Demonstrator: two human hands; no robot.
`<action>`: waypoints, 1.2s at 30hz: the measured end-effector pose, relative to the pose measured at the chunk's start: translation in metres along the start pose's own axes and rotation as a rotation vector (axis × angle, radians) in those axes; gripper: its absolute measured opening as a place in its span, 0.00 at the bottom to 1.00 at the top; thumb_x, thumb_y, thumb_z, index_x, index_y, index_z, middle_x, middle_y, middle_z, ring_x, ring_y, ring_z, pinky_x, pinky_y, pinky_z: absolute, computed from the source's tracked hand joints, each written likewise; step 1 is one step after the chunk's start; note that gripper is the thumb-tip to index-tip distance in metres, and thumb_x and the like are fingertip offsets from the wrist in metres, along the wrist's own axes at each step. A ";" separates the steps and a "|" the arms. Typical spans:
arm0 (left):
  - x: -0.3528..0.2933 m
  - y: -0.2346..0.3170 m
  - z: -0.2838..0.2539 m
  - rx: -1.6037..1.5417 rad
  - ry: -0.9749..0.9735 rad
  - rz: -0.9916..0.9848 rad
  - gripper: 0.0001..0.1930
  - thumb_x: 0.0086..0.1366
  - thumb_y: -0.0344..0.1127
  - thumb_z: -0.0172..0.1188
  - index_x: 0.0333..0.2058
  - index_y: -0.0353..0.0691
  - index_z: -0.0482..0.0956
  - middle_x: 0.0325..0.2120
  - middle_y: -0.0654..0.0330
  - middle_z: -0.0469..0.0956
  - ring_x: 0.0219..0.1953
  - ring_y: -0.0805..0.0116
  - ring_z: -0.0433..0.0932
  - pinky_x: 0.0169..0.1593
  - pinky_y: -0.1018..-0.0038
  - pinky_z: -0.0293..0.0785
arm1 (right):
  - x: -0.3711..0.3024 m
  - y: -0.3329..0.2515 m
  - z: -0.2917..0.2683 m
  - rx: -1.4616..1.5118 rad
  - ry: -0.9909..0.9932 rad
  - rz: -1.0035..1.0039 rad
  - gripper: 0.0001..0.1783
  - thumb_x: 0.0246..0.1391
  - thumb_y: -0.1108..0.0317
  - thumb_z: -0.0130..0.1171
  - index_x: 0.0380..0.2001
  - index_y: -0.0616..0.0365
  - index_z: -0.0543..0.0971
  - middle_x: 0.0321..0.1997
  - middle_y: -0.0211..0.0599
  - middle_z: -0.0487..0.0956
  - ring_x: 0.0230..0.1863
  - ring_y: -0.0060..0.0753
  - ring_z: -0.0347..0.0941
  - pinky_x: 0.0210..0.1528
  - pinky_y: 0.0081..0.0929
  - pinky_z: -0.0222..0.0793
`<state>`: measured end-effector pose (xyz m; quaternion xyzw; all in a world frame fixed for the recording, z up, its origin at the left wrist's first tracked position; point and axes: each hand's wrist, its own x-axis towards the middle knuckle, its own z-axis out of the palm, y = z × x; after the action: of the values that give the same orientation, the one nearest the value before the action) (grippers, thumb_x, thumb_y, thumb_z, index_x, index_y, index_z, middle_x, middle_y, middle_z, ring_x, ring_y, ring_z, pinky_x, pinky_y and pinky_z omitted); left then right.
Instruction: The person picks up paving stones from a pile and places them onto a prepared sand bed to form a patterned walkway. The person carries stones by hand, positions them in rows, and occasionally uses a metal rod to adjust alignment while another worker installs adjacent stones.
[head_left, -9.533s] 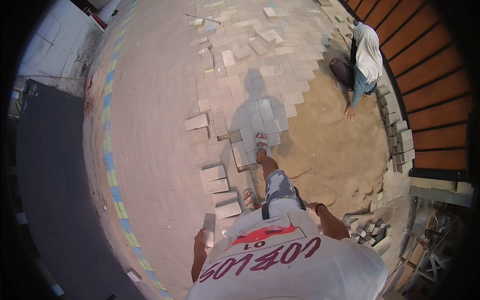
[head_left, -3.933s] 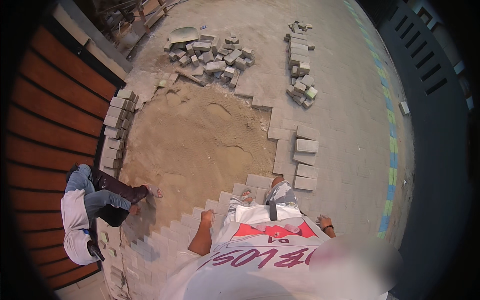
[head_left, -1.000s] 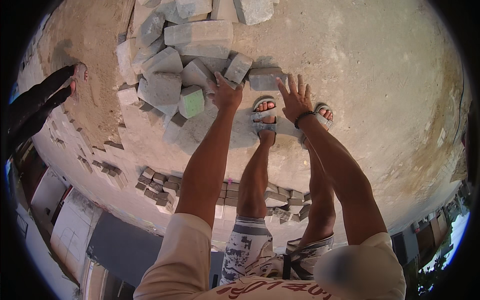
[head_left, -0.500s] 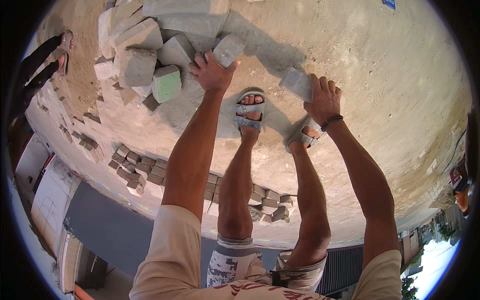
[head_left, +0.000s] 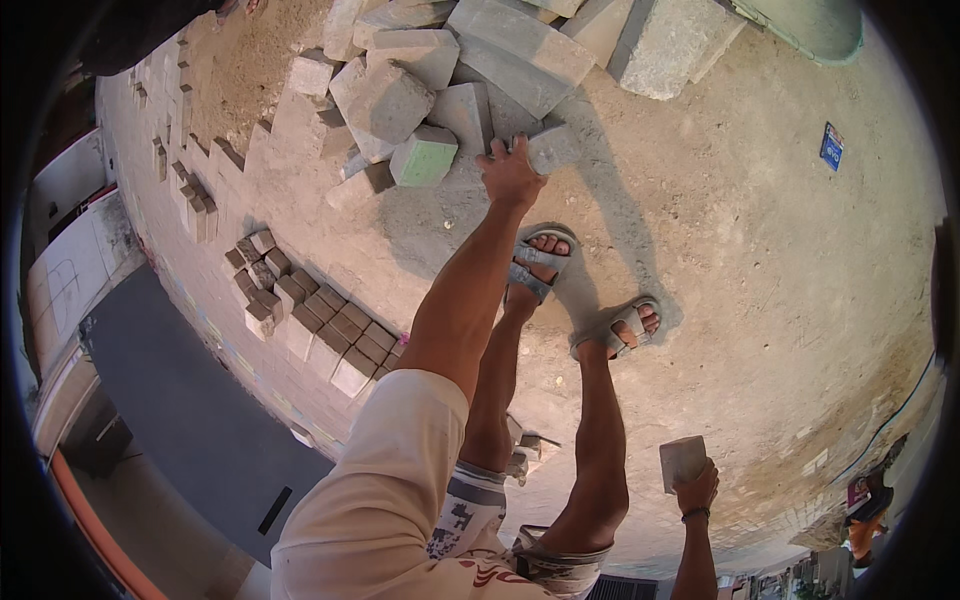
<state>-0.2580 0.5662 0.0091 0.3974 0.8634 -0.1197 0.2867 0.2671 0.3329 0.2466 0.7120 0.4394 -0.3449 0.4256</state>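
1. The left hand (head_left: 512, 180) reaches to the near edge of the pile (head_left: 395, 95). Its fingers are parted and bent against one end of a small grey block (head_left: 553, 148); whether they pinch it, I cannot tell.
2. That block sits at the pile's near right corner, just beside the larger stones.
3. The right hand (head_left: 697, 488) is well apart from the pile, out to the person's right. Its fingers are curled together around the lower end of a second grey block (head_left: 682, 463), which tilts slightly. A dark bracelet (head_left: 695, 514) circles the wrist.
4. A block with a pale green face (head_left: 424, 158) lies along the pile's near edge, to the left of the left hand.
5. The sandalled left foot (head_left: 541, 258) stands on the ground (head_left: 750, 270) near the pile's right corner; the sandalled right foot (head_left: 622, 330) is farther back and to the right.
6. Small blocks stand in close rows (head_left: 335, 325) to the left of the legs.
7. A sand patch (head_left: 235, 80) borders the stepped edge of the paving (head_left: 150, 205), beyond the pile's left edge.
8. A small blue packet (head_left: 831, 147) lies on the ground toward the right.
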 end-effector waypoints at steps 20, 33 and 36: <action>-0.360 -0.188 -0.032 -0.480 -0.135 -0.467 0.40 0.35 0.44 0.71 0.52 0.48 0.67 0.44 0.50 0.68 0.49 0.44 0.65 0.54 0.51 0.61 | -0.032 0.077 -0.106 -0.159 0.111 -0.329 0.48 0.18 0.63 0.77 0.49 0.59 0.65 0.46 0.48 0.75 0.48 0.49 0.71 0.50 0.40 0.68; -0.722 -0.298 0.066 -0.761 -0.185 -1.116 0.43 0.38 0.45 0.72 0.55 0.44 0.62 0.47 0.48 0.67 0.50 0.48 0.68 0.58 0.52 0.55 | -0.049 -0.149 -0.151 -0.600 0.385 -0.719 0.45 0.24 0.65 0.75 0.49 0.62 0.64 0.47 0.50 0.73 0.49 0.51 0.71 0.49 0.40 0.69; -0.774 -0.295 0.104 -0.859 -0.172 -1.154 0.42 0.36 0.45 0.73 0.53 0.45 0.63 0.45 0.49 0.69 0.49 0.54 0.69 0.57 0.55 0.55 | -0.086 -0.213 -0.078 -0.664 0.355 -0.837 0.44 0.26 0.64 0.74 0.50 0.61 0.64 0.48 0.50 0.73 0.49 0.51 0.71 0.50 0.40 0.69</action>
<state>-0.0367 -0.1506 0.3755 -0.2800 0.8810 0.0670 0.3754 0.0477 0.4290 0.2879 0.3520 0.8341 -0.2024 0.3732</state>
